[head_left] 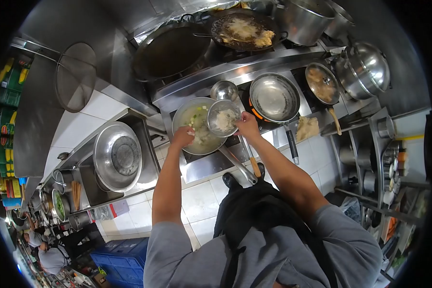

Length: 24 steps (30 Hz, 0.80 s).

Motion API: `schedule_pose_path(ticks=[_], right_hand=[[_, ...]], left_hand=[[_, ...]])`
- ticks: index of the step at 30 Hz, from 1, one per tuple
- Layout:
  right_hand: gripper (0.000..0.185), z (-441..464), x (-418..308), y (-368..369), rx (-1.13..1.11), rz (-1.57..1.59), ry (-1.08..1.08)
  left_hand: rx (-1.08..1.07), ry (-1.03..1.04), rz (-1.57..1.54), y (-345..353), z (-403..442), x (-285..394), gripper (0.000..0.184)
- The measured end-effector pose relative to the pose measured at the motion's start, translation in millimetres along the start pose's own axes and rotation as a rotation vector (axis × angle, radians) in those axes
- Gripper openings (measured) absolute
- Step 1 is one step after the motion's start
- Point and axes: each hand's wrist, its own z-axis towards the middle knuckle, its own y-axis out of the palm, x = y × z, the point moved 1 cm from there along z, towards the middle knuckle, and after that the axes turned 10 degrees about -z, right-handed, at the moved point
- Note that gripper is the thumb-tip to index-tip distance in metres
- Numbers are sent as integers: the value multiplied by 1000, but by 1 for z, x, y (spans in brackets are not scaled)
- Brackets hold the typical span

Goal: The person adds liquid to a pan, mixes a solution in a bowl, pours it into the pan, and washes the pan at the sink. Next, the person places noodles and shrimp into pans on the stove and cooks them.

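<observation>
My right hand grips the rim of a small metal bowl that holds a pale, whitish food. The bowl is held over the right side of a large pan with cloudy liquid and pale green pieces in it. Over the pan's left part is my left hand, its fingers closed together round a small pale bit too small to name. The pan's long handle points toward my body. Beside it lies a tool with a wooden handle. A metal ladle rests behind the small bowl.
An empty steel pan and a lidded pan stand to the right. Behind are a dark wok and a wok with frying food. A large basin sits left, blue crates below. Two people work far left.
</observation>
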Motion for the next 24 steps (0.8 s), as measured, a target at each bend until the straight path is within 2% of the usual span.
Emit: schedule_pose_path(ticks=[1,3,7,9,13,15,17,21,24], right_hand=[[27,3,4,-2,15,-18,7],[27,2,1,-9,15,-26,0],[27,-2,-6,-17,-12,-15,-16],[26,-3,-7,-20,-21,29,-5],[26,-5,-6,-30,-78,107,-48],[26,-7,-6,-30,-119,51,-71],[23,-11,-9,-25,-163,101,-66],[17,-18,-18,-12,-240,100,-97],[17,-23,-17,-9,-222,47,-136]], left_hand=[[2,0,0,5,4,-5,19],[268,373,319,15,20,-19,22],[376,445,485,3,50,-12,30],[418,277,624,-1,48,7,30],[418,314,606,3,-6,86,25],[185,608,93,23,-30,115,22],[52,705,144,54,-32,121,26],[116,778,249,89,-27,123,31],[223,702,201,100,-24,118,39]])
